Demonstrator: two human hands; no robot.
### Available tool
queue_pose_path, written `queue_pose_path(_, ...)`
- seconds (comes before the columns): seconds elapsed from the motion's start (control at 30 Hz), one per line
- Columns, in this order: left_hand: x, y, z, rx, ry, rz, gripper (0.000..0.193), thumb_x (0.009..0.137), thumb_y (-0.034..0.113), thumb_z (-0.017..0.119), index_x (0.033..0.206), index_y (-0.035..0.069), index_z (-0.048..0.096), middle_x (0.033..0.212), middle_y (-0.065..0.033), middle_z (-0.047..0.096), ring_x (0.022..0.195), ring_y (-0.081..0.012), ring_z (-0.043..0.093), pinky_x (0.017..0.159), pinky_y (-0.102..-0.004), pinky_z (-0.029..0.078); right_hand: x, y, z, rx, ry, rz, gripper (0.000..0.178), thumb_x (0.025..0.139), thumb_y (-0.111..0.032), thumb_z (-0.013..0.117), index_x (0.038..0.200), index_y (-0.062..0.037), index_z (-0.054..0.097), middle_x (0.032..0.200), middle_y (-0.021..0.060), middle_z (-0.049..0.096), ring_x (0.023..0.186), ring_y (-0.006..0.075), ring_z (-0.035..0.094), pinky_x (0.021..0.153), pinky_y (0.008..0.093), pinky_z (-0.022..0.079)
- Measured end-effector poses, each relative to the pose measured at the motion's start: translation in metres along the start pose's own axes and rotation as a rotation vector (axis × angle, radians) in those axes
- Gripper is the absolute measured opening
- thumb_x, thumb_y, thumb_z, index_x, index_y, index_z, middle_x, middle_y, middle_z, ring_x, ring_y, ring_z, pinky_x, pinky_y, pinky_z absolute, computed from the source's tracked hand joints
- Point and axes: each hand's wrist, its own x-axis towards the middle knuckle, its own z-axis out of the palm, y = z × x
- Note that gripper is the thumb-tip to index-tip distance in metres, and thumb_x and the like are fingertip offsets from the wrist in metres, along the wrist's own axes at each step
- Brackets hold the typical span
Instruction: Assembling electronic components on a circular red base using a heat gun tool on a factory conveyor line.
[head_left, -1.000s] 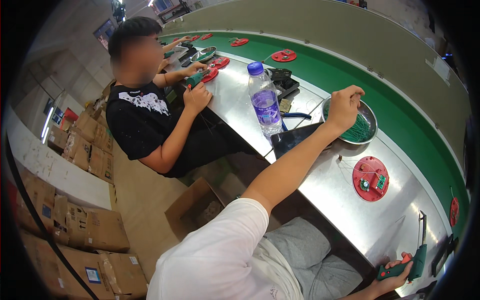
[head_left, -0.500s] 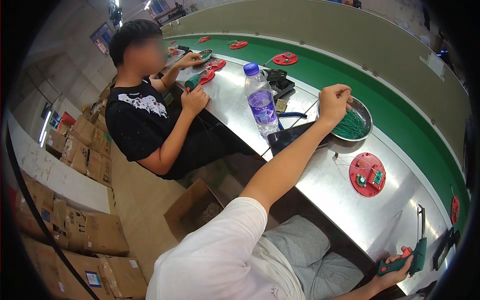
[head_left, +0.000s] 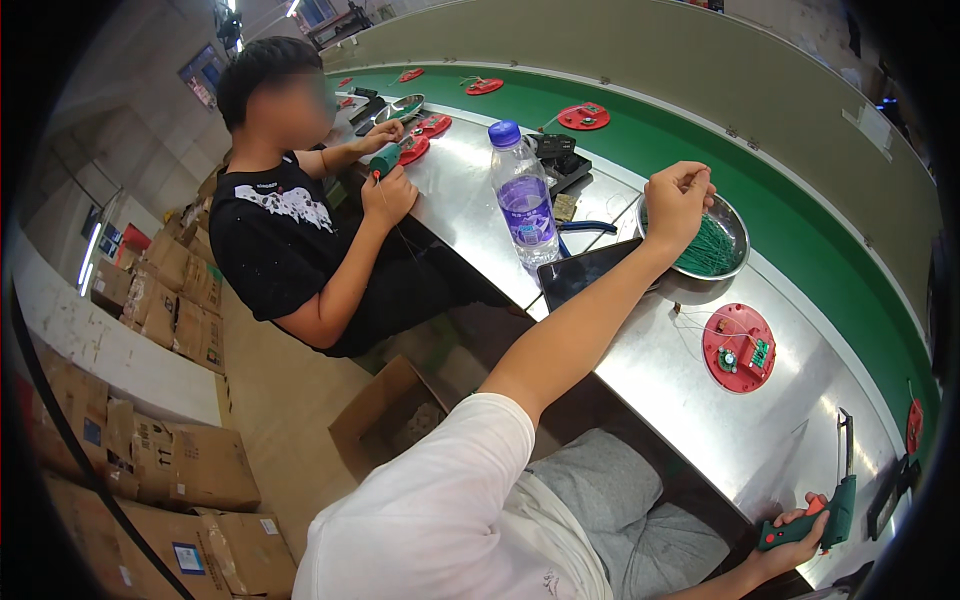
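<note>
My left hand is raised over a round metal bowl full of thin green wires. Its thumb and fingertips are pinched together, and whatever is between them is too small to make out. At the lower right, my right hand is wrapped around the handle of a green soldering gun with a red trigger, its long metal tip directed away from me. Between my hands, a red round housing lies on the metal bench, with a small green board, a round part and thin pale wires on it.
A water bottle, a dark tablet-like slab, blue-handled pliers and a black box-like device crowd the left. Beyond runs a green conveyor belt carrying red housings. A co-worker sits at left. Cardboard boxes line the floor.
My left hand has lifted slightly and moved a little right above the bowl. Red housings on the belt have shifted right. The co-worker's far hand has come back from a bowl toward their gun.
</note>
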Motion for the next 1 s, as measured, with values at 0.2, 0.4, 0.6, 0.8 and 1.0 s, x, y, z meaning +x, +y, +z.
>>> queue_pose_path(0.2, 0.000, 0.000, 0.003, -0.027, -0.022, 0.007, 0.013, 0.095, 0.005, 0.063, 0.097, -0.004, 0.071, 0.076, -0.0086, 0.071, 0.064, -0.0120, 0.067, 0.059, -0.0242, 0.056, 0.001, 0.000, -0.002, 0.005, -0.022, 0.027, 0.035, 0.104, -0.032, 0.048, 0.110, 0.0012, 0.060, 0.082, 0.0039, 0.057, 0.054, 0.0059, 0.044, 0.049, 0.0210, 0.035)
queue_pose_path(0.4, 0.004, 0.009, -0.006, -0.026, -0.101, -0.038, 0.012, 0.094, 0.002, 0.061, 0.096, -0.008, 0.070, 0.088, -0.0127, 0.072, 0.078, -0.0168, 0.070, 0.073, -0.0266, 0.060, 0.001, 0.009, 0.001, -0.003, -0.022, 0.087, 0.035, 0.104, -0.033, 0.049, 0.111, -0.0004, 0.060, 0.068, 0.0006, 0.051, 0.054, 0.0061, 0.043, 0.049, 0.0210, 0.033)
queue_pose_path(0.6, -0.002, 0.017, 0.003, -0.095, -0.089, -0.051, 0.014, 0.088, -0.001, 0.066, 0.096, -0.010, 0.072, 0.088, -0.0168, 0.074, 0.079, -0.0184, 0.072, 0.075, -0.0266, 0.060, 0.009, 0.006, -0.012, -0.068, -0.022, 0.006, 0.036, 0.105, -0.031, 0.047, 0.115, 0.0018, 0.059, 0.107, 0.0079, 0.063, 0.062, 0.0058, 0.046, 0.053, 0.0216, 0.037)
queue_pose_path(0.8, -0.001, 0.021, -0.003, -0.158, -0.090, -0.082, 0.013, 0.084, -0.005, 0.066, 0.093, -0.011, 0.073, 0.089, -0.0177, 0.074, 0.078, -0.0184, 0.072, 0.074, -0.0269, 0.059, -0.013, -0.015, 0.016, -0.117, -0.015, -0.044, 0.041, 0.097, -0.035, 0.054, 0.093, 0.0042, 0.066, 0.068, 0.0072, 0.055, 0.054, 0.0178, 0.051, 0.048, 0.0295, 0.040)
queue_pose_path(1.0, 0.003, 0.013, 0.003, -0.222, -0.010, -0.054, 0.008, 0.072, -0.004, 0.069, 0.076, -0.009, 0.074, 0.086, -0.0167, 0.075, 0.072, -0.0174, 0.071, 0.064, -0.0274, 0.053, -0.006, -0.001, 0.011, -0.118, -0.019, -0.130, 0.041, 0.098, -0.040, 0.054, 0.095, -0.0009, 0.068, 0.075, 0.0069, 0.062, 0.054, 0.0152, 0.053, 0.046, 0.0276, 0.042)
